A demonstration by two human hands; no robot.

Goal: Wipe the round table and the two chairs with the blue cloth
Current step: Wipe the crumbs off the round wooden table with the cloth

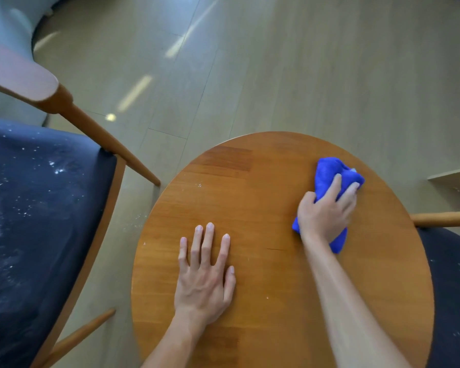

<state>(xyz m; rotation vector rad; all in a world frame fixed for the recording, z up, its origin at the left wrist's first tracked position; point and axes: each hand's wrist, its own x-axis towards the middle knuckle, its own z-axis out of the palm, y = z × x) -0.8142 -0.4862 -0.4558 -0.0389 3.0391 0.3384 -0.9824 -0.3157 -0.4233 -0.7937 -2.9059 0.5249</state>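
Observation:
A round wooden table (250,181) fills the lower middle of the head view. My right hand (325,212) grips a bunched blue cloth (329,172) and presses it onto the table's far right part. My left hand (205,272) lies flat on the tabletop with its fingers spread and nothing in it. A few white crumbs dot the table's left side. On the left stands a wooden chair with a dark blue seat (37,208) speckled with white dust. A second chair's dark seat (454,274) shows at the right edge, partly hidden by the table.
Light wood flooring (276,62) spreads beyond the table. The left chair's wooden armrest (104,136) slants close to the table's left rim. A wooden rail (444,219) of the right chair juts out beside the table. A pale step edge (452,175) sits at far right.

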